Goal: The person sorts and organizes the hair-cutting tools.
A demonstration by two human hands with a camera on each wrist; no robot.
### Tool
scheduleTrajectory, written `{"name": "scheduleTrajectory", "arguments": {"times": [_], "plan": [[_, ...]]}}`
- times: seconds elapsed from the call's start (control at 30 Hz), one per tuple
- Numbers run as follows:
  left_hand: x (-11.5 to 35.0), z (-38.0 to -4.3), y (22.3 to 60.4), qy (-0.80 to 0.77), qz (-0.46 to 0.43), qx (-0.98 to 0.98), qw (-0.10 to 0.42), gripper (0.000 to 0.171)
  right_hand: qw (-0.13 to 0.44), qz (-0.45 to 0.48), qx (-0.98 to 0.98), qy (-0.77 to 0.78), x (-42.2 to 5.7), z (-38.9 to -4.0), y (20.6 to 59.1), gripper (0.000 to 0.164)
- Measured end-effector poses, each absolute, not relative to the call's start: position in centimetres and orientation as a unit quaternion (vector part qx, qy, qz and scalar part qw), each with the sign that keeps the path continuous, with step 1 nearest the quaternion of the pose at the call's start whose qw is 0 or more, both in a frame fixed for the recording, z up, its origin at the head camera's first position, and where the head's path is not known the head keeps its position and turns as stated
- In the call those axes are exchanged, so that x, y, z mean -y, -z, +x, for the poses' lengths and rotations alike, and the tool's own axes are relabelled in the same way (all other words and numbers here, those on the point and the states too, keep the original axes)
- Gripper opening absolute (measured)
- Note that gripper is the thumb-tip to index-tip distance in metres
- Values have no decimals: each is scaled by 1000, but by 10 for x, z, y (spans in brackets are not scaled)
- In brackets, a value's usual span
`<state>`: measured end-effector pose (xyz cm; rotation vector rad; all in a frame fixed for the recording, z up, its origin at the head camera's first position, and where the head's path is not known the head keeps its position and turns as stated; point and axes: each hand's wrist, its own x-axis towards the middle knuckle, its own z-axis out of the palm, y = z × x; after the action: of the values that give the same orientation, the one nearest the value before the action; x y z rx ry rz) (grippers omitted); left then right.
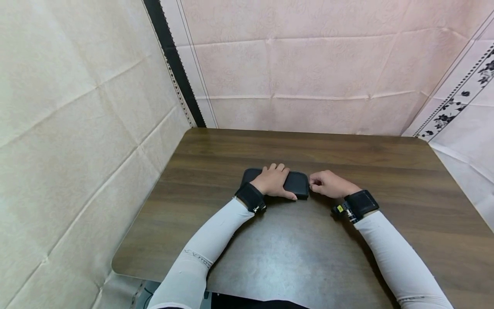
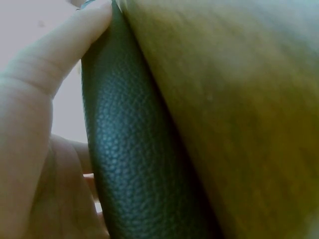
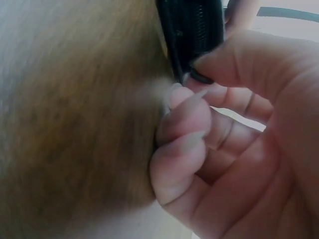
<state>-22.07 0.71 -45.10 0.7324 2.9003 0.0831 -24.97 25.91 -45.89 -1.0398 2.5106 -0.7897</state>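
Note:
A black zip case (image 1: 297,183) with a pebbled, leather-like surface lies on the table. My left hand (image 1: 273,179) rests across the top of it, fingers spread toward the far edge and the thumb along the near edge. In the left wrist view, the thumb (image 2: 60,47) presses the rim of the case (image 2: 134,149). At the right end of the case, my right hand (image 1: 332,183) pinches a small dark zipper pull (image 3: 202,75) between thumb and forefinger. The zipper teeth (image 3: 200,25) show just above it, while the other fingers curl beneath.
The wood-grain table (image 1: 239,150) has rounded corners and a greyish sheen on its near part. Pale creased cloth (image 1: 316,68) hangs behind it and on the left. Each wrist wears a black strap (image 1: 362,203) with a camera.

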Motion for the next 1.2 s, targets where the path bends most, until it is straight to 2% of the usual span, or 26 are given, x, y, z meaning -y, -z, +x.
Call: {"name": "scheduleTrajectory", "arguments": {"times": [0.57, 0.73, 0.9, 1.2], "plan": [[-8, -221, 449, -23, 246, -966, 75, 105, 163, -341, -880, 288, -259, -250, 458, 17], [-3, -223, 450, -15, 253, -964, 83, 107, 189, -344, -874, 288, -259, -248, 457, 18], [5, -227, 449, -16, 268, -958, 106, 107, 211, -354, -863, 292, -255, -243, 453, 23], [27, -234, 435, -65, 287, -942, 164, 97, 192, -403, -856, 262, -234, -230, 451, 26]]}}
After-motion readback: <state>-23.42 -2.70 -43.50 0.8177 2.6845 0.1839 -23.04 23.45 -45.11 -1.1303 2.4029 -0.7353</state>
